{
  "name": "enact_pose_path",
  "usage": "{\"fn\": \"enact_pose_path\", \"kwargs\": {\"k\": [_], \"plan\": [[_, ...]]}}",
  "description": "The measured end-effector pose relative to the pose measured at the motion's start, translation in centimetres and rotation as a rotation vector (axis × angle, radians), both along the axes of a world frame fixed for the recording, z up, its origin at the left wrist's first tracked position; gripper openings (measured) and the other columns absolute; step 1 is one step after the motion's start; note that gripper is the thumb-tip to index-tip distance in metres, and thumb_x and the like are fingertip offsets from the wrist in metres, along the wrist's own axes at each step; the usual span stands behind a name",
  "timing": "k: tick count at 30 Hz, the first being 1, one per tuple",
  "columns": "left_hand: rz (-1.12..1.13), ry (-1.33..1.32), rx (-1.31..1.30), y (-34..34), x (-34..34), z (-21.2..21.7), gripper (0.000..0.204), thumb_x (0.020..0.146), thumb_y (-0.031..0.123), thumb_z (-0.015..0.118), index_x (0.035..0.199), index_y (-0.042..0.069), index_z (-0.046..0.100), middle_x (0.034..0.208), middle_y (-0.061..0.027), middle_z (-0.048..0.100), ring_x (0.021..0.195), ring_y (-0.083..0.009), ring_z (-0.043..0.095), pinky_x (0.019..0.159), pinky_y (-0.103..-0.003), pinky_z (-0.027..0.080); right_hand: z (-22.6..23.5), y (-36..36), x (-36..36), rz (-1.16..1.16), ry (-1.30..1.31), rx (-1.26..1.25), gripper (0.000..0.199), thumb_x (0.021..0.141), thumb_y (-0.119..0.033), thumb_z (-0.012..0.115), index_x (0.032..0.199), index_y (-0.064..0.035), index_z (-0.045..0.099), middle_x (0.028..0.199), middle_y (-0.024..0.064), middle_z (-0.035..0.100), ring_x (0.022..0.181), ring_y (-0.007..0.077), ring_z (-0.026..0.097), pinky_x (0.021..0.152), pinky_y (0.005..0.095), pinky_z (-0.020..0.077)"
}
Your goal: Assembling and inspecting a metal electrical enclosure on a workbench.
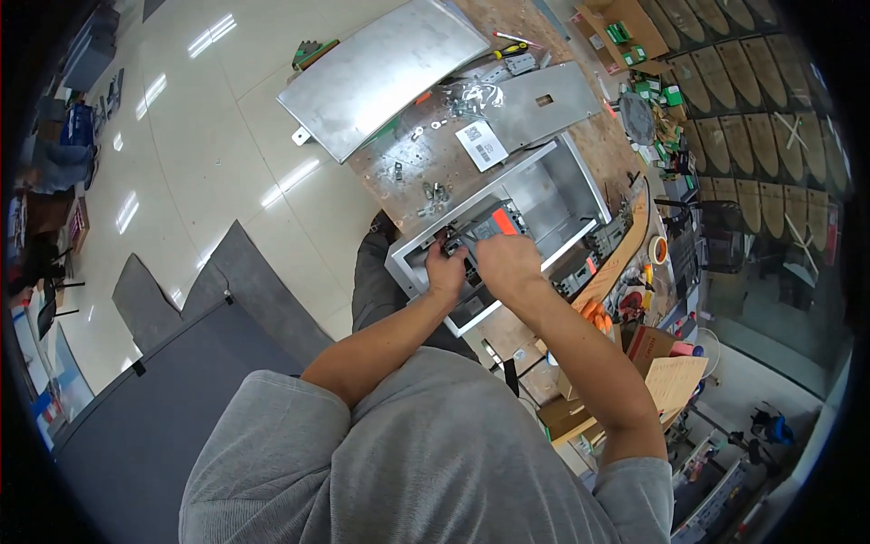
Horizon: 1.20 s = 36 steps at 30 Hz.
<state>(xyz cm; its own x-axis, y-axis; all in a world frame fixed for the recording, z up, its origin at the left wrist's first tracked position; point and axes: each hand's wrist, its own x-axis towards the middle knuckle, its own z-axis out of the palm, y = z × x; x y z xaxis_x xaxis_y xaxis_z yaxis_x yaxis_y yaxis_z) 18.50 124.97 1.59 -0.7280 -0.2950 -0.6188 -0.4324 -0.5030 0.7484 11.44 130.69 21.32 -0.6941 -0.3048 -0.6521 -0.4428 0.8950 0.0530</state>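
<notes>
A grey metal enclosure box (569, 181) lies open on the wooden workbench (605, 136). Inside its near end sits a black breaker-like device (489, 222) with an orange-red label. My left hand (446, 270) grips the device's left side at the box's near edge. My right hand (507, 263) rests over the device's near right side, fingers curled on it. Both forearms reach in from below. The parts under my hands are hidden.
A large metal panel (385, 68) overhangs the bench's far left; a smaller slotted cover plate (544, 104) lies beyond the box. Loose screws and washers (433, 192), a white label card (480, 145), a screwdriver (512, 50) and green parts (648, 91) are scattered around. Cardboard boxes (648, 349) stand at right.
</notes>
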Motion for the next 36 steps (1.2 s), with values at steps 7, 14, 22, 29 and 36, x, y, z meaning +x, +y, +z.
{"fn": "enact_pose_path", "kwargs": {"k": [7, 14, 22, 29, 36], "plan": [[-0.005, -0.092, -0.013, -0.5, -0.8, 1.9, 0.046, 0.08, 0.009, 0.067, 0.123, -0.003, 0.056, 0.112, -0.0089, 0.062, 0.099, -0.0188, 0.056, 0.09, -0.028, 0.042, -0.2, 0.1, -0.4, 0.017, 0.025, 0.008, 0.016, 0.084, -0.014, 0.053, 0.086, -0.0119, 0.069, 0.081, 0.0101, 0.069, 0.077, 0.0263, 0.069, 0.067, 0.0378, 0.0543], [0.035, -0.029, 0.052, -0.7, -0.9, 1.1, 0.039, 0.081, 0.014, 0.066, 0.117, 0.0, 0.059, 0.104, -0.0067, 0.062, 0.09, -0.0159, 0.055, 0.082, -0.028, 0.044, -0.7, 0.3, 0.2, -0.016, 0.067, -0.027, 0.015, 0.08, -0.013, 0.058, 0.08, -0.0104, 0.073, 0.079, 0.0112, 0.071, 0.077, 0.0257, 0.07, 0.068, 0.036, 0.0543], [0.01, -0.074, 0.03, -0.4, -0.6, 0.3, 0.036, 0.082, 0.015, 0.066, 0.114, -0.001, 0.059, 0.106, -0.0071, 0.063, 0.091, -0.0154, 0.055, 0.079, -0.029, 0.044, 0.3, -0.8, -0.5, -0.004, -0.026, 0.031, 0.015, 0.082, -0.013, 0.056, 0.086, -0.0091, 0.07, 0.083, 0.0126, 0.07, 0.08, 0.0287, 0.07, 0.07, 0.0382, 0.0548], [-0.026, -0.149, 0.054, -0.3, 0.1, -1.0, 0.033, 0.083, 0.012, 0.064, 0.112, -0.002, 0.059, 0.104, -0.0155, 0.065, 0.092, -0.0251, 0.06, 0.082, -0.034, 0.046, 0.6, -3.3, -2.4, -0.128, -0.058, -0.03, 0.018, 0.079, -0.016, 0.059, 0.089, -0.0033, 0.068, 0.088, 0.019, 0.069, 0.085, 0.0343, 0.068, 0.074, 0.0416, 0.0551], [-0.32, 0.217, -0.778, -1.3, 1.1, 9.7, 0.029, 0.084, 0.009, 0.06, 0.11, -0.002, 0.057, 0.096, -0.0203, 0.064, 0.087, -0.0351, 0.062, 0.076, -0.04, 0.048, 1.5, -4.0, -5.8, -0.212, -0.2, -0.033, 0.025, 0.075, -0.019, 0.062, 0.089, 0.0004, 0.069, 0.094, 0.024, 0.067, 0.09, 0.0377, 0.067, 0.077, 0.042, 0.0546]]}}
